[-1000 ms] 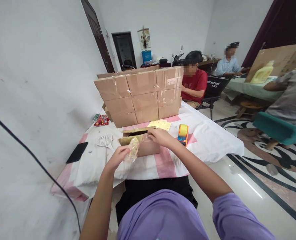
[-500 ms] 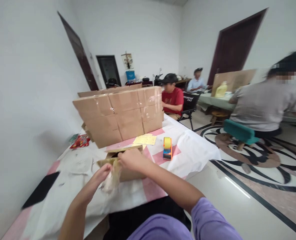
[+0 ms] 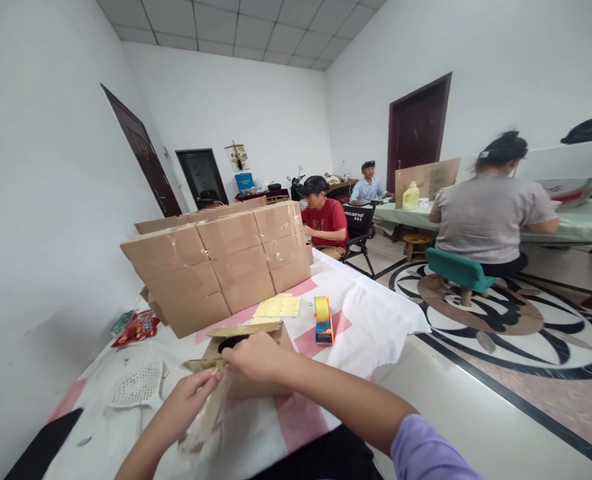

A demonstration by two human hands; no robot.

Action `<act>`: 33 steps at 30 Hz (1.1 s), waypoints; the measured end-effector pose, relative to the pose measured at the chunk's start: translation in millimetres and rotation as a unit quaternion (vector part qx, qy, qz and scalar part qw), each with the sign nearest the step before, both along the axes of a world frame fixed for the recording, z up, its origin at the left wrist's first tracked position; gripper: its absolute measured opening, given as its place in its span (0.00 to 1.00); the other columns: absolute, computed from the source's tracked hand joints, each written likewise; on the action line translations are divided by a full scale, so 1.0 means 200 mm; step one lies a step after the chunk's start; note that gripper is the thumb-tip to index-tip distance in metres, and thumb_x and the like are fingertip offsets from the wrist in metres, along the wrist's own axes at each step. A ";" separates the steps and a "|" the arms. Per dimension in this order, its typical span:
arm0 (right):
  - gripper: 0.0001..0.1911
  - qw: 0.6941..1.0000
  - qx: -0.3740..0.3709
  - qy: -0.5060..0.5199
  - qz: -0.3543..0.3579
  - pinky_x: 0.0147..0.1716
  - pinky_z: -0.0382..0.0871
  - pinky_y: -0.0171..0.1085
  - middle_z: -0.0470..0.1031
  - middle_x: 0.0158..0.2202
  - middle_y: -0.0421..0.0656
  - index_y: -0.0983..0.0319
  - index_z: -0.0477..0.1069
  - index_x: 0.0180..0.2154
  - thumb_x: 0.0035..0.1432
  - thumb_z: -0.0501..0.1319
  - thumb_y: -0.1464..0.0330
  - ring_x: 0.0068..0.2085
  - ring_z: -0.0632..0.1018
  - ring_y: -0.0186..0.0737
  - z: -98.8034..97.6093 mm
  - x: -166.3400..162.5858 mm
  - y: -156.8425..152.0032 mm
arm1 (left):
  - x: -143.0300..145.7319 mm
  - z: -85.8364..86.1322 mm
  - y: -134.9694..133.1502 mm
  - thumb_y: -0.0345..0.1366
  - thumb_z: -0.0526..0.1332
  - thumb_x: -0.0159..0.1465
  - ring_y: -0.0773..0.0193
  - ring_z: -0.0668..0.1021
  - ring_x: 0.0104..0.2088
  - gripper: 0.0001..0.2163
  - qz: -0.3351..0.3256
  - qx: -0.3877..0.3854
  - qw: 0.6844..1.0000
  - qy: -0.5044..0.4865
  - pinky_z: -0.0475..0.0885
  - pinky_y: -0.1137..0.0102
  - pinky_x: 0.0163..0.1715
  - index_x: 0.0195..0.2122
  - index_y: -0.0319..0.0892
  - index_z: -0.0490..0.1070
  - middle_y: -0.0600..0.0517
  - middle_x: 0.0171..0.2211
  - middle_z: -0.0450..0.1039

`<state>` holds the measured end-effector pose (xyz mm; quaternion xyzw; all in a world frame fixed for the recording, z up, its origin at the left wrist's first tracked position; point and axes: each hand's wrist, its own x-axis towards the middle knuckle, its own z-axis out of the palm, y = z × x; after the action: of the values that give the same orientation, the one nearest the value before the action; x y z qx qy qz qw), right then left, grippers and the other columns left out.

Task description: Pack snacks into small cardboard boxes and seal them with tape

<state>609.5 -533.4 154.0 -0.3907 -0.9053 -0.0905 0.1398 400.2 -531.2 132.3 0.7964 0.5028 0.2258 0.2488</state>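
A small cardboard box [image 3: 249, 389] stands on the table in front of me, its top flaps raised around a dark opening. A crumpled, yellowish see-through strip of packing tape [image 3: 203, 423] hangs from the box's left side. My left hand [image 3: 195, 395] pinches this tape at its upper part, beside the left flap. My right hand [image 3: 257, 358] reaches over the box, with closed fingertips at the tape's top edge near the opening; the exact grip is partly hidden. An orange and blue tape dispenser [image 3: 323, 320] with a yellow roll lies to the box's right.
Behind the box stands a tall cardboard partition [image 3: 216, 267], with yellow dotted sheets [image 3: 279, 307] before it. To the left lie red snack packets [image 3: 139, 327], a white perforated paddle [image 3: 139, 385] and a black flat object [image 3: 46, 447]. Several people sit at tables beyond.
My view has tilted upward and swung a little right, so the table things sit lower and further left. Both hands stay at the tape and box; the white paddle shows more clearly.
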 end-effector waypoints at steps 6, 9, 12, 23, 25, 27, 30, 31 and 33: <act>0.10 1.000 0.000 -0.005 0.012 0.24 0.63 0.36 0.83 0.40 0.44 0.60 0.71 0.47 0.70 0.55 0.65 0.36 0.83 0.45 0.01 0.11 0.02 | -0.10 0.01 -0.01 0.60 0.54 0.63 0.51 0.78 0.36 0.23 -0.043 -0.032 0.998 -0.020 0.75 0.62 0.44 0.26 0.47 0.75 0.52 0.29 0.78; 0.10 0.999 0.009 -0.012 0.028 0.25 0.63 0.36 0.83 0.40 0.43 0.60 0.71 0.47 0.70 0.55 0.63 0.37 0.83 0.45 0.02 0.15 0.03 | -0.15 0.03 -0.02 0.62 0.54 0.62 0.50 0.77 0.35 0.25 -0.052 -0.052 0.997 0.004 0.76 0.62 0.42 0.25 0.47 0.74 0.51 0.28 0.77; 0.11 1.000 0.010 -0.010 0.016 0.26 0.66 0.38 0.83 0.38 0.44 0.61 0.72 0.45 0.70 0.55 0.62 0.36 0.83 0.46 0.02 0.15 0.02 | -0.16 0.05 -0.02 0.63 0.55 0.59 0.49 0.78 0.35 0.25 -0.040 -0.067 0.996 0.035 0.77 0.62 0.41 0.24 0.48 0.75 0.51 0.28 0.77; 0.17 0.994 0.101 0.018 -0.024 0.31 0.75 0.46 0.79 0.44 0.55 0.70 0.70 0.46 0.61 0.64 0.64 0.42 0.81 0.54 -0.10 -0.20 0.00 | -0.02 0.04 -0.03 0.53 0.62 0.54 0.41 0.74 0.60 0.29 -0.037 -0.055 0.997 0.025 0.68 0.53 0.62 0.55 0.48 0.76 0.45 0.57 0.77; 0.11 0.995 0.094 0.021 -0.032 0.28 0.75 0.44 0.78 0.44 0.53 0.69 0.69 0.45 0.63 0.61 0.68 0.40 0.82 0.52 -0.09 -0.20 0.01 | -0.02 0.06 -0.02 0.54 0.62 0.56 0.41 0.76 0.59 0.27 -0.040 -0.021 0.999 0.020 0.69 0.54 0.61 0.53 0.47 0.77 0.44 0.56 0.78; 0.08 0.995 0.096 0.021 -0.021 0.24 0.74 0.43 0.79 0.42 0.52 0.69 0.69 0.44 0.65 0.58 0.72 0.37 0.82 0.49 -0.09 -0.18 0.02 | -0.02 0.07 0.01 0.54 0.60 0.58 0.42 0.79 0.54 0.23 -0.041 0.002 0.999 0.028 0.71 0.56 0.58 0.48 0.46 0.80 0.44 0.52 0.80; 0.07 0.995 0.103 0.011 0.010 0.23 0.74 0.42 0.79 0.39 0.50 0.69 0.68 0.45 0.66 0.56 0.72 0.34 0.83 0.48 -0.10 -0.14 0.04 | -0.03 0.07 0.03 0.53 0.58 0.62 0.45 0.82 0.46 0.18 -0.030 0.006 0.998 0.047 0.75 0.60 0.49 0.39 0.47 0.81 0.47 0.43 0.83; 0.08 0.995 0.103 0.006 0.016 0.23 0.74 0.43 0.79 0.38 0.49 0.69 0.67 0.46 0.67 0.56 0.71 0.33 0.83 0.48 -0.11 -0.13 0.05 | -0.03 0.07 0.04 0.52 0.57 0.63 0.47 0.82 0.44 0.18 -0.030 0.003 0.998 0.052 0.76 0.62 0.46 0.38 0.47 0.80 0.48 0.40 0.83; 0.11 0.995 0.098 -0.006 0.022 0.21 0.72 0.43 0.80 0.36 0.48 0.68 0.67 0.47 0.68 0.55 0.67 0.31 0.83 0.48 -0.12 -0.10 0.06 | -0.02 0.08 0.03 0.52 0.56 0.65 0.50 0.82 0.40 0.17 -0.040 0.002 0.998 0.057 0.75 0.65 0.43 0.35 0.48 0.79 0.51 0.37 0.83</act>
<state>589.6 -521.2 129.3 -0.3543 -0.9014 -0.1780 0.1741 395.3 -525.3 147.4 0.8278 0.4838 0.1710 0.2267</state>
